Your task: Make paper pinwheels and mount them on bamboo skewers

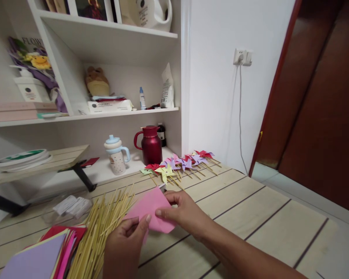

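Observation:
A pink sheet of paper (151,203) is held up between my two hands, just above the wooden table. My left hand (128,240) pinches its lower left part between thumb and fingers. On its right side, my right hand (182,209) grips it with the thumb on top and the fingers behind. Left of my left hand lie many thin wooden sticks (95,228) in a loose pile. Beside them is a stack of coloured paper (37,255), lilac on top. Several finished paper pinwheels (186,163) on sticks lie beyond my hands.
The slatted table (235,224) reaches to the wall and shelf. A clear box (66,207) with white packets stands left of the sticks. Behind are a cup with a blue handle (116,155), a red jug (151,145) and a small raised stand (66,155) with plates.

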A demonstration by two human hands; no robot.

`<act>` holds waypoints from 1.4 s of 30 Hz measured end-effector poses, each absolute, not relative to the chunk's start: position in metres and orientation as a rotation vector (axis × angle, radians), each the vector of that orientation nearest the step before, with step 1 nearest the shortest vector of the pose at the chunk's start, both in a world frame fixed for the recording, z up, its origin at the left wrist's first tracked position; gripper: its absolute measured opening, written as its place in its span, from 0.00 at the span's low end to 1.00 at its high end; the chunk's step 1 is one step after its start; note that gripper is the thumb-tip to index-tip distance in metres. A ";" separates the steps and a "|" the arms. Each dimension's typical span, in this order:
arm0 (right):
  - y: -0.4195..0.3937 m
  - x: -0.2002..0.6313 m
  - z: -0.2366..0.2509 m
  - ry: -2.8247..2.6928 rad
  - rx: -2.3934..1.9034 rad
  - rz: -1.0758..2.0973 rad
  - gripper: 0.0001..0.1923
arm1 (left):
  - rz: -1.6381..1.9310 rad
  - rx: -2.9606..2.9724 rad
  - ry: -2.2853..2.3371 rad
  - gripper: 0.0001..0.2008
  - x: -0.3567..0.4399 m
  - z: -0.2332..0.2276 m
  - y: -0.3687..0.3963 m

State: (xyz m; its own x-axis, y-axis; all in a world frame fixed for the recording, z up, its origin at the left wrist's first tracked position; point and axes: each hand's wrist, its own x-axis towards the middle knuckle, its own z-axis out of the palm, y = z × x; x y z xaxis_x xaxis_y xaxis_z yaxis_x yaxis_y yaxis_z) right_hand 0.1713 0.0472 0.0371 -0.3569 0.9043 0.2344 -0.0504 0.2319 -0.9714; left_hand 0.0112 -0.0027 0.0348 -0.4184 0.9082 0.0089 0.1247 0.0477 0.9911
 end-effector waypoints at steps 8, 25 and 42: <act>0.046 0.168 0.036 -1.473 -0.857 1.415 0.06 | 1.441 1.051 1.623 0.19 0.014 0.038 -0.005; 0.045 0.168 0.035 -1.493 -0.791 1.482 0.12 | 1.352 1.289 1.767 0.18 0.008 0.024 -0.003; 0.045 0.162 0.031 -1.264 -0.832 1.407 0.12 | 1.571 1.159 1.639 0.20 0.003 0.031 -0.003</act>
